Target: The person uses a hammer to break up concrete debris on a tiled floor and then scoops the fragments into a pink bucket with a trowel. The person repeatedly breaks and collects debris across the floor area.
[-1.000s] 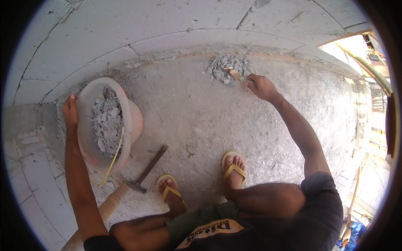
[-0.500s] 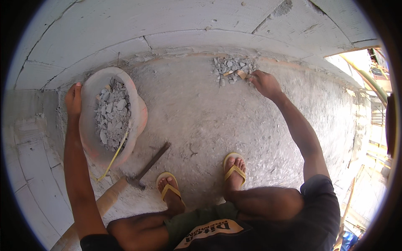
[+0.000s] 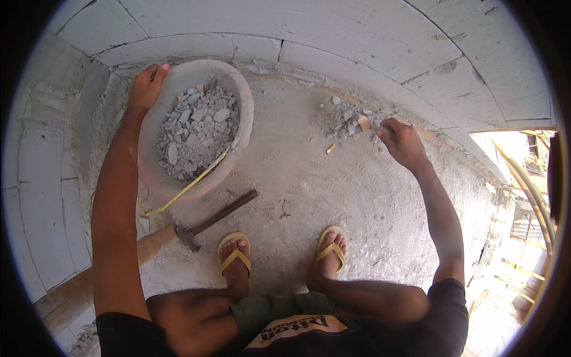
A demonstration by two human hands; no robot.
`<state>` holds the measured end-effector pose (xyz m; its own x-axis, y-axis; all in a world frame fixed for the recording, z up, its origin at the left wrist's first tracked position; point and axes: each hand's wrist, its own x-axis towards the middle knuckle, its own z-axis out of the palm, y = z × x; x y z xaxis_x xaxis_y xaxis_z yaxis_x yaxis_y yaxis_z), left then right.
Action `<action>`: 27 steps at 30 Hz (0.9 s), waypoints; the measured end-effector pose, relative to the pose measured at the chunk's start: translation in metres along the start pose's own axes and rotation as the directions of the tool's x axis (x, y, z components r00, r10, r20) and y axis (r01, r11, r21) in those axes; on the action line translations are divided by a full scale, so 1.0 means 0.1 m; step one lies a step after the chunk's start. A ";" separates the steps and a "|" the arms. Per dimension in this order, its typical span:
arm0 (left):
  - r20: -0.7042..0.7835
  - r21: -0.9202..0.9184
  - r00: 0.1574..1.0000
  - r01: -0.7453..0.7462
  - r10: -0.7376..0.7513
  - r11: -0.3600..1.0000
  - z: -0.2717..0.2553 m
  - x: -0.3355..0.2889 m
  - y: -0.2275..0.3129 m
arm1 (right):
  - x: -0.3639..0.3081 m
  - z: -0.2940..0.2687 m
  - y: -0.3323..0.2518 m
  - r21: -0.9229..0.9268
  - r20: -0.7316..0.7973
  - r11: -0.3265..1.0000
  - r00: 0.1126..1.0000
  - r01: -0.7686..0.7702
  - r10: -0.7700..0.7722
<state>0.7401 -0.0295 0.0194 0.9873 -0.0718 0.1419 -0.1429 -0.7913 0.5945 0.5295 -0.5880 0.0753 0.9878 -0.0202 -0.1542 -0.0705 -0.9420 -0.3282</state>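
Observation:
A round, dusty basin stands at the left by the wall, heaped with broken grey rubble. My left hand is closed on its far left rim. At the foot of the far wall, my right hand is at the right end of a small scatter of rubble. Its fingers are pinched together, and what they hold, if anything, is too small to make out. Beside them lies a flat tan chip. A yellow strap hangs over the basin's near edge.
A hammer lies on the rough concrete floor in front of the basin. Its head rests against a thick round pole. Pale block walls rise ahead and at the left. An opening with poles lies at the right.
My view has shifted, so the basin appears farther right. The basin looks less tilted. The rubble by the wall is more thinly spread, with my right hand still at its right end.

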 end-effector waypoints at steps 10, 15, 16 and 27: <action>0.044 0.036 0.997 0.061 -0.062 0.998 0.00 -0.01 -0.03 | 0.41 -0.34 -1.79 0.092 0.044 0.934 0.936 0.345 -0.349; 0.020 0.007 0.999 0.030 -0.030 1.000 0.06 0.03 -0.02 | 0.48 0.18 -2.25 -0.095 -0.194 0.739 0.716 0.667 -0.671; 0.014 -0.006 1.000 0.014 -0.014 1.000 0.07 0.04 -0.03 | 0.48 0.29 -2.30 -0.149 -0.215 0.699 0.667 0.699 -0.713; -0.066 -0.087 0.998 -0.020 0.014 0.996 0.07 0.07 -0.05 | 0.24 0.46 -1.12 0.529 0.227 0.834 0.973 -0.155 0.037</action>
<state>0.7481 -0.0298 0.0119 0.9784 -0.0425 0.2022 -0.1679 -0.7341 0.6580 0.5542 -0.4679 0.0655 0.9274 0.0214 -0.3735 -0.2853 -0.6051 -0.7433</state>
